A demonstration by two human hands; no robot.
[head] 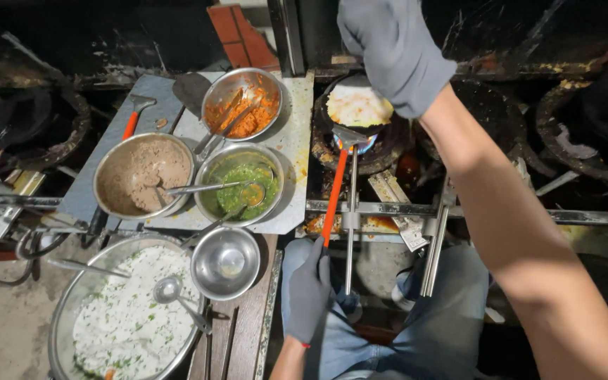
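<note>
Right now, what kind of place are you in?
Probably a cooking stall or a small working kitchen. A small pan with a pale flatbread sits over a lit burner, steel bowls of orange mix and green sauce stand beside it, and the left hand holds an orange-handled spatula.

Likely a street-food kitchen: sooty gas burners (pixel 360 144) beside steel bowls of fillings (pixel 241 181).

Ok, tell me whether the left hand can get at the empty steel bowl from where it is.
Probably yes: the empty steel bowl sits just beside the left hand with nothing between, but its fingers are closed on the orange-handled spatula.
</note>
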